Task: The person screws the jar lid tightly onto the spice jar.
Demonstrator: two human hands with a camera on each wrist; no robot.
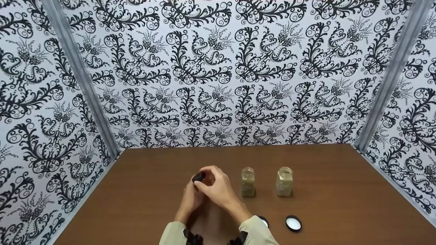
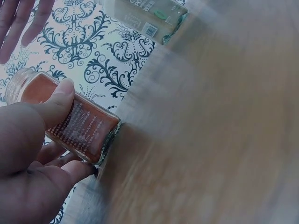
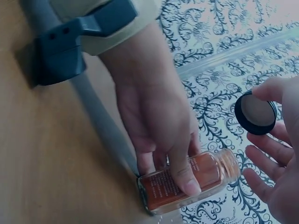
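Observation:
My left hand (image 3: 156,107) grips a small square glass spice jar (image 2: 86,123) of orange-red powder, thumb across its printed label. The jar's threaded mouth is uncovered in both wrist views. My right hand (image 1: 219,187) pinches a round black lid (image 3: 256,112) between thumb and fingers, its pale inner side showing, a short way off the jar's mouth. From the head view, both hands are close together above the table, and they cover most of the jar.
To the right stand two lidless glass jars, one with greenish contents (image 1: 248,185) and one with paler beige-green contents (image 1: 284,183). A black lid (image 1: 293,223) lies white side up on the brown table (image 1: 327,190); another lid (image 1: 264,222) is partly behind my right sleeve. Patterned walls (image 1: 204,68) enclose the table.

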